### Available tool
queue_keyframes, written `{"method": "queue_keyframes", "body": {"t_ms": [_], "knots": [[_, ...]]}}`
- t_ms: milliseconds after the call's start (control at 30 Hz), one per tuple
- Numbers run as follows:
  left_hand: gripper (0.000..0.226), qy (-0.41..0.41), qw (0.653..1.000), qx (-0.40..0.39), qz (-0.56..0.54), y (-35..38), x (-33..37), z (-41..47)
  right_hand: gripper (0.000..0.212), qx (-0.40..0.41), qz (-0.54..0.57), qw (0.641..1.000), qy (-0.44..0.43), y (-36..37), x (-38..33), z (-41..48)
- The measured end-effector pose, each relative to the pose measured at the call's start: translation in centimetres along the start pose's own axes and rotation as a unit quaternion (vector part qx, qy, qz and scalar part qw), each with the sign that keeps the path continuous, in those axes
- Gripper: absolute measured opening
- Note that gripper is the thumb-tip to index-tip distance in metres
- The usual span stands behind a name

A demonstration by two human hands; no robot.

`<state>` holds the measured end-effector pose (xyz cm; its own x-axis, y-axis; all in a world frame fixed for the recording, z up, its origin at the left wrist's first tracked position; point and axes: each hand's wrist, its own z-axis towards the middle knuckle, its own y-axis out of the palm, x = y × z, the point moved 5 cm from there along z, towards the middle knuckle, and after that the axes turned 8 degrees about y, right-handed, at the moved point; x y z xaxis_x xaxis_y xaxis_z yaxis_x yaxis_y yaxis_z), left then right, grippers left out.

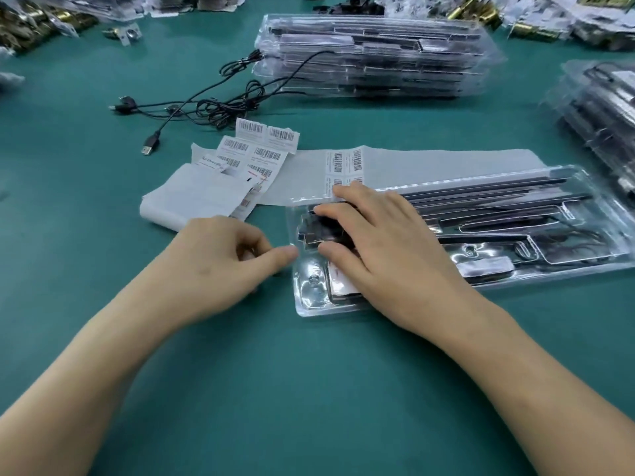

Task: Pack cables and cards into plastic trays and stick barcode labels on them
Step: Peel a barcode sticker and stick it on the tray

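Observation:
A clear plastic tray (567, 266) lies on the green table, holding black strips, a cable and cards. My right hand (381, 242) lies flat over its left end, fingers spread and pressing on a black part there. My left hand (220, 259) sits just left of the tray with fingers curled under and the thumb touching the tray's left edge (293, 255). Behind the tray lies a long strip of backing paper with barcode labels (347, 163), and more label sheets (254, 156) lie to its left. Loose black USB cables (213, 104) lie farther back.
A stack of filled clear trays (371, 56) stands at the back centre, another stack (604, 118) at the right edge. Bags with brass parts (44, 22) line the far left and far right. A folded white paper (192, 201) lies by the labels.

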<state>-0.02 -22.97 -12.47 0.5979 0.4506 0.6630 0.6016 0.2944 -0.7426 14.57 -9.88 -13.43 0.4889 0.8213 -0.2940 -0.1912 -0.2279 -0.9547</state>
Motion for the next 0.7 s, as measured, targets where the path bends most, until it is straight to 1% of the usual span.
{"method": "queue_keyframes", "body": {"t_ms": [67, 133, 233, 433, 500, 600, 700], "knots": [[0.036, -0.028, 0.996, -0.065, -0.048, 0.7, 0.3, -0.4, 0.052, 0.005, 0.001, 1.000, 0.004, 0.0, 0.0, 0.0], [0.034, -0.026, 0.990, -0.102, -0.088, 1.5, 0.8, -0.8, 0.049, 0.008, 0.001, 1.000, 0.005, 0.1, 0.0, -0.1], [0.029, -0.040, 0.983, -0.091, -0.158, 2.3, 0.8, -1.0, 0.051, 0.013, -0.004, 1.000, 0.008, 0.1, -0.1, -0.1], [0.015, -0.066, 0.946, -0.055, -0.312, 3.6, 1.0, -1.0, 0.050, 0.055, 0.020, 0.998, 0.030, -0.6, 0.1, -0.1], [0.010, -0.064, 0.936, -0.074, -0.337, 3.8, 1.2, -1.1, 0.049, 0.060, 0.037, 0.997, 0.037, -0.9, 0.1, -0.3], [0.013, -0.054, 0.932, -0.097, -0.345, 4.0, 1.6, -1.3, 0.047, 0.072, 0.044, 0.996, 0.038, -1.2, 0.1, -0.7], [0.012, -0.053, 0.924, -0.100, -0.366, 4.2, 1.9, -1.4, 0.041, 0.101, 0.044, 0.993, 0.036, -1.6, -0.1, -0.9]]}}
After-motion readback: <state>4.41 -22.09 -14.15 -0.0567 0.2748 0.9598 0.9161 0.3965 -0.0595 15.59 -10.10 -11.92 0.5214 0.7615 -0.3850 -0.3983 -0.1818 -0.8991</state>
